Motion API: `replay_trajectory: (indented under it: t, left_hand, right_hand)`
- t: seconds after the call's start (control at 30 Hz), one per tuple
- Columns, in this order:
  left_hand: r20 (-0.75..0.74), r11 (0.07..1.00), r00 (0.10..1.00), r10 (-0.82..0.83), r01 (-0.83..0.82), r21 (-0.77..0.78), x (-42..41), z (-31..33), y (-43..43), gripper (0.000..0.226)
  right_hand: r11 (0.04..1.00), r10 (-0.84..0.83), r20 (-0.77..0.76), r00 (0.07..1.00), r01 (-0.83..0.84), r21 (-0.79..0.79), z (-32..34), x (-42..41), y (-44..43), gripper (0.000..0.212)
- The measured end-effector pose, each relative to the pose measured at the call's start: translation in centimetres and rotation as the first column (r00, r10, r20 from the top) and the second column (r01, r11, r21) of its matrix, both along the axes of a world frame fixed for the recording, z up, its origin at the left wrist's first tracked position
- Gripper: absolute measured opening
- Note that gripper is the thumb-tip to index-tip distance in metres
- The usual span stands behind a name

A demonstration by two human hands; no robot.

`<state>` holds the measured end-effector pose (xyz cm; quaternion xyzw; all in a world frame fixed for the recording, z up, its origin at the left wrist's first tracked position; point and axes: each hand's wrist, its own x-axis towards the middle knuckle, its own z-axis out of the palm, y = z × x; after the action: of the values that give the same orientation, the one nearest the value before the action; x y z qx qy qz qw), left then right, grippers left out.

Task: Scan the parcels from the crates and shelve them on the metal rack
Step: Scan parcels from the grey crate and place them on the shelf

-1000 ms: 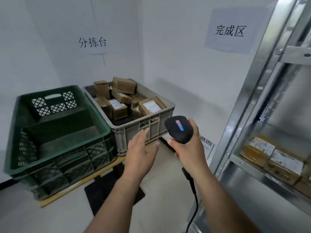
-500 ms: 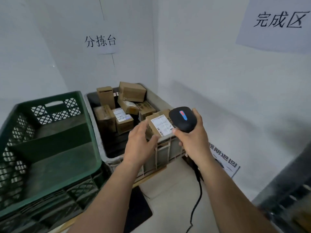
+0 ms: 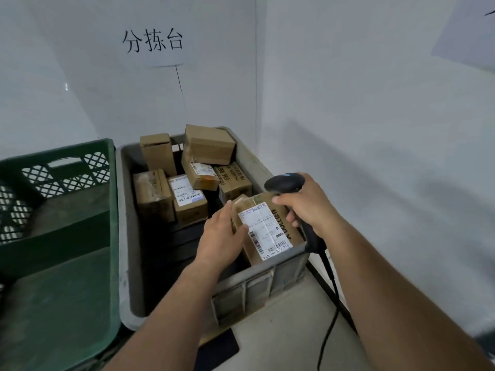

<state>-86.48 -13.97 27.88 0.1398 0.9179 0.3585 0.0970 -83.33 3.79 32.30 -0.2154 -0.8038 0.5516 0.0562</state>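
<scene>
Cardboard parcel lying label-up in the near right corner of the grey crate, left hand now curled round its left edge after reaching half a second ago, right hand still gripping the black scanner, lowered just above the parcel, green crate alongside

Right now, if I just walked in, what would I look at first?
The left hand holds a white-labelled cardboard parcel at the near right corner of the grey crate, and the right hand grips a barcode scanner above it. More brown parcels are piled farther back inside; a green crate stands to its left.
</scene>
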Motion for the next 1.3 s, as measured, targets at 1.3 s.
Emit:
replay_trajectory:
  t: [1.3]
  left_hand:
    - [0.272, 0.729, 0.962, 0.031, -0.208, 0.652, -0.8, 2.9, -4.4, 0.070]
  right_hand:
    - [0.970, 0.023, -0.269, 0.963, -0.087, -0.227, 0.1, 0.9, -2.7, 0.068]
